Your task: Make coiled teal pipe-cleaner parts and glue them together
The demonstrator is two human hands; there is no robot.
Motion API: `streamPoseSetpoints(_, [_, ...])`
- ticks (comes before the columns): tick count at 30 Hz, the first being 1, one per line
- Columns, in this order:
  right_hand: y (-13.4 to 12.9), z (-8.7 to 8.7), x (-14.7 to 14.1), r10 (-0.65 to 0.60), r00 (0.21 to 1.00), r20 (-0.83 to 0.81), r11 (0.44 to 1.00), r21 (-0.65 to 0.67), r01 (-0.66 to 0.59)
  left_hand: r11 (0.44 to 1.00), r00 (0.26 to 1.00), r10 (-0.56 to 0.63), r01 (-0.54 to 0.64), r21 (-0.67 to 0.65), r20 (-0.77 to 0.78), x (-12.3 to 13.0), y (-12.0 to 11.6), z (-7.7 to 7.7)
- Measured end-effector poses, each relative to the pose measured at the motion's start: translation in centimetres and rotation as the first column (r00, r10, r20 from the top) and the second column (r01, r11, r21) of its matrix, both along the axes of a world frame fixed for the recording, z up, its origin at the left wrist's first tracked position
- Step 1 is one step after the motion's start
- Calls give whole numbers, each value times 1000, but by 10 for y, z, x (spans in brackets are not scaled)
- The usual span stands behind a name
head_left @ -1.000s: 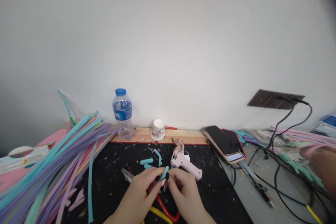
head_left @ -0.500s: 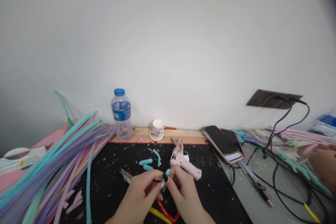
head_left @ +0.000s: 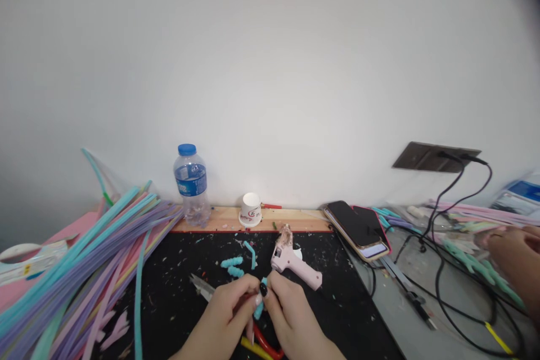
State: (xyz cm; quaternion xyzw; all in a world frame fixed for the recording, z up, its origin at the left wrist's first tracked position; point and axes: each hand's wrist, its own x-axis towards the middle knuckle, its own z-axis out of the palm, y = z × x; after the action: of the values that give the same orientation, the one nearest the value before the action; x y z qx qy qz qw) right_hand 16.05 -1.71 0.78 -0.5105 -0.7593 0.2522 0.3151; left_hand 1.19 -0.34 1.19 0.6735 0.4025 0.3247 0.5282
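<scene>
Over the black mat, my left hand (head_left: 230,312) and my right hand (head_left: 291,315) meet, fingertips pinched around a small blue fuzzy piece (head_left: 259,305). Part of that piece is hidden by the fingers. Just beyond them lie two twisted blue pieces (head_left: 232,262) and a short bent blue strip (head_left: 250,253). Scissors with red and yellow handles (head_left: 265,342) lie under my hands, their blades (head_left: 202,287) pointing out to the left. A pink glue gun (head_left: 297,265) rests beyond my right hand.
Left: a heap of pastel stems (head_left: 97,259) and a bottle (head_left: 192,185). Behind: a paper cup (head_left: 251,210). Right: phones (head_left: 356,225), black cables (head_left: 441,287), a utility knife (head_left: 415,304) and another person's hand (head_left: 512,253) near green pieces (head_left: 476,267).
More of the blue piece shows below my fingertips, which stay pinched together. The whole view has shifted slightly. At the right, the other person's hand has moved a little.
</scene>
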Motion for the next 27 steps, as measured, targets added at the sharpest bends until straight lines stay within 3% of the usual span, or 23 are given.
streamPoseSetpoints(6, [-6, -3, -5, -26, 999, -32, 999, 25, 27, 997, 998, 62, -61, -56, 23, 6, -9, -2])
streamPoseSetpoints(14, [-9, -2, -9, -50, 996, -80, 995, 83, 57, 995, 995, 95, -95, -3, 37, 7, -13, -6])
streamPoseSetpoints(22, [-10, -4, -12, -62, 993, -101, 989, 124, 75, 997, 996, 71, -69, -33, 61, 7, -12, 2])
streamPoseSetpoints(27, [-12, -4, -12, -99, 992, -81, 982, 154, 111, 996, 995, 46, -40, -77, 88, 7, -12, -1])
